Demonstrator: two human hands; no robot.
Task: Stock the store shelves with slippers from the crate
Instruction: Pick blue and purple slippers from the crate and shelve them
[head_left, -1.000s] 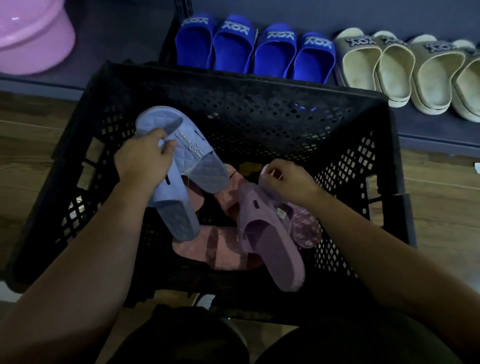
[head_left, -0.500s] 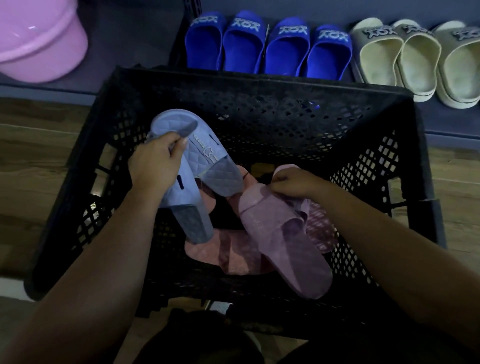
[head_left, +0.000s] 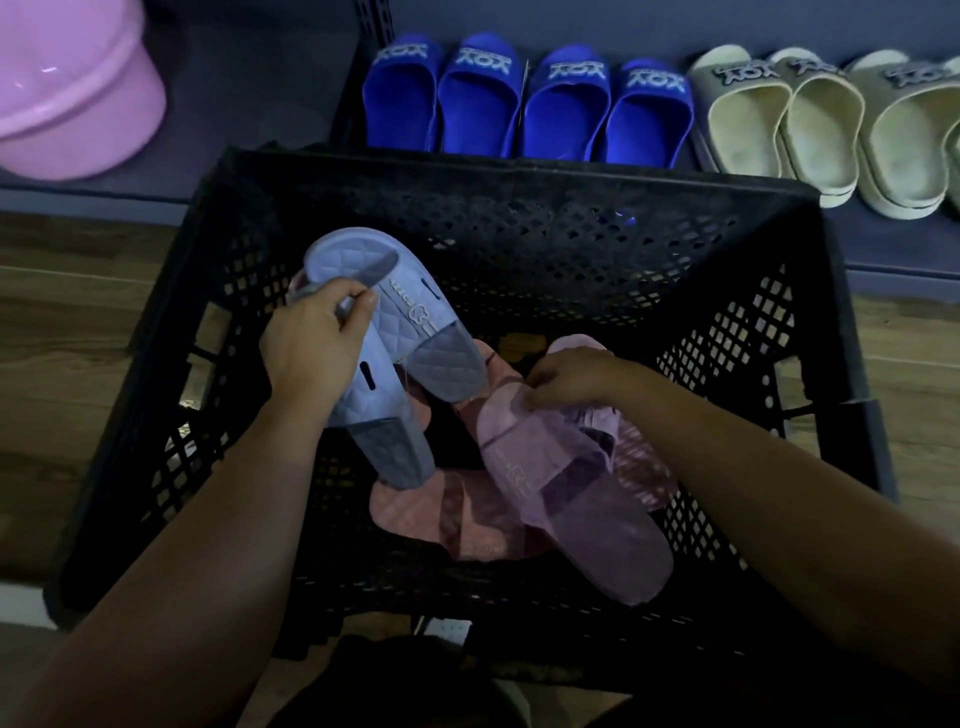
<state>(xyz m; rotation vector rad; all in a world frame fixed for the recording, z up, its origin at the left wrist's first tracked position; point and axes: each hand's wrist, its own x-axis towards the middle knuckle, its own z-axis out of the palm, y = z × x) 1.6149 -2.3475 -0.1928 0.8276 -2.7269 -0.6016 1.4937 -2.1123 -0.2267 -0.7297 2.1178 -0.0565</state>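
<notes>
At the upper left, a pink plastic basin (head_left: 67, 88) stands on the low dark shelf (head_left: 260, 78), with the wooden floor (head_left: 57, 322) in front of the shelf. A black mesh crate (head_left: 519, 169) stands on the floor against the shelf edge and fills the centre of the view. Inside the crate, on its left side, the left hand (head_left: 311, 345) has fingers and thumb curled round the edges of two pale blue slippers (head_left: 415, 338), held together and raised clear of the crate bottom. One of them points up toward the far wall with its quilted strap facing the camera, and the other hangs down below the hand. Two pink slippers (head_left: 441, 512) lie flat on the crate bottom, between and below the two hands. To the right, the right hand (head_left: 571, 376) reaches down into the crate, and its fingertips pinch the far end of a lilac slipper (head_left: 582, 509), which slopes toward the near wall. A second lilac slipper (head_left: 641, 467) lies just beside and partly under the first, ribbed sole up; whether the hand also grips it cannot be determined. On the shelf behind the crate, four blue slippers (head_left: 524, 104) stand side by side, toes toward the camera. At the far right of the shelf, cream slippers (head_left: 826, 119) stand in the same row, cut off by the frame edge.
</notes>
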